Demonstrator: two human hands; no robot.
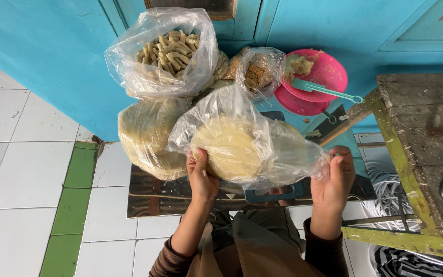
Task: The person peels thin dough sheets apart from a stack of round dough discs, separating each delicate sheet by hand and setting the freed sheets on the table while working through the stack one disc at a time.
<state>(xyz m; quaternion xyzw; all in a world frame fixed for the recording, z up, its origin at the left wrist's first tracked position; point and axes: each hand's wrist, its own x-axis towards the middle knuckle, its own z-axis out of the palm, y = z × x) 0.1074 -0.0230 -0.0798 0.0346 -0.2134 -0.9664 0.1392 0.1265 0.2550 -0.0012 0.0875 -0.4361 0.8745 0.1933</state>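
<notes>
Turquoise wall (47,46) fills the top of the view; white tiled floor (21,174) with a green tile strip (73,205) lies below left.

Weathered wooden counter (416,102) with a green-painted frame stands at right. A coil of white cable (390,190) lies under it.

A low dark reflective surface (155,197) carries the bags.

Large clear bag of short pale sticks (167,51), upper centre, leans on the wall.

Bag of round pale dough (147,136), left of centre, sits directly beneath the stick bag and touches the held bag.

Held item: clear plastic bag of stacked flat pale discs (232,146), centre, raised just above the dark surface and in front of the other bags.

Smaller bag of brown crumbly pieces (257,72), behind the held bag.

Two pink plastic plates (329,77) stacked, tilted, right of the brown bag; pale scraps lie on the upper one. A teal utensil (324,90) rests across the plates.

Left hand (201,177): clamped on the lower left edge of the disc stack through the plastic, thumb on top.

Right hand (337,177): closed on the loose plastic at the right end of the same bag. Hands are well apart, one at each end.
</notes>
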